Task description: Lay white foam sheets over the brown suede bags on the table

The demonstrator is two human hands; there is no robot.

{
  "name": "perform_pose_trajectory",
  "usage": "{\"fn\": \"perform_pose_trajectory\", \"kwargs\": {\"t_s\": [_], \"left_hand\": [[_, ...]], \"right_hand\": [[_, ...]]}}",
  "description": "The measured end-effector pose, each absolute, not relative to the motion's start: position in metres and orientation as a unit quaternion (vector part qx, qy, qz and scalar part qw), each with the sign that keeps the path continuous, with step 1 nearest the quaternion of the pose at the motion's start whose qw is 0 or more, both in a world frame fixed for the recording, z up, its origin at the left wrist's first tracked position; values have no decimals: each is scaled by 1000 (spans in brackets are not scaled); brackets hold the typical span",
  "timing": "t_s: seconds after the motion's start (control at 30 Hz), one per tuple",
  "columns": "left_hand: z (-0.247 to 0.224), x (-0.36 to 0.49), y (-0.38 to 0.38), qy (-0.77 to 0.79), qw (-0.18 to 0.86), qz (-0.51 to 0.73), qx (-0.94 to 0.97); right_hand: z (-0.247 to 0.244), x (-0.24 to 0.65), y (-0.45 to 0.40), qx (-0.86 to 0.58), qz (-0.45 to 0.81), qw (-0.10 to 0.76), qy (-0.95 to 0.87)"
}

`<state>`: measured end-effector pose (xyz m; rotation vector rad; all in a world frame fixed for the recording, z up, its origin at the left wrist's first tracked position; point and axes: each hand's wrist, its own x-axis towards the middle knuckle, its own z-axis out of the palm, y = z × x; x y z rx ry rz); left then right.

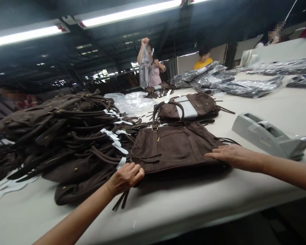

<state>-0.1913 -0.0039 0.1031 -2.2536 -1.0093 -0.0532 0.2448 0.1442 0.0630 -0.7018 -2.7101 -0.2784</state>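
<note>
A dark brown handbag with a zipped front pocket and gold-coloured fittings lies in front of me on the pale table. My left hand is closed around its near left corner. At the near right corner my right hand grips the same bag, fingers partly hidden against its edge. Thin cords hang from both ends. Just behind it lies another brown handbag with a white band around it and its handle standing up.
A big pile of brown handbags with white tags rises at left. A grey tape dispenser stands at right. Clear plastic bags and plastic-wrapped items lie farther back. Across the table a person holds up a clear bag.
</note>
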Motion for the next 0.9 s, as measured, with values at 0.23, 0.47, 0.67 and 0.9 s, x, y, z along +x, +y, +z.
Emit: {"fn": "perform_pose_trajectory", "kwargs": {"t_s": [0.23, 0.47, 0.67, 0.9], "left_hand": [[64, -216, 19, -447, 311, -79, -835], [63, -200, -32, -498, 227, -79, -833], [53, -186, -20, -524, 286, -75, -799], [43, -168, 5, -515, 348, -120, -774]], "right_hand": [[39, 250, 137, -183, -175, 205, -945], [33, 241, 106, -264, -174, 198, -928], [42, 232, 88, -327, -94, 119, -933], [52, 217, 79, -384, 4, 91, -919]]}}
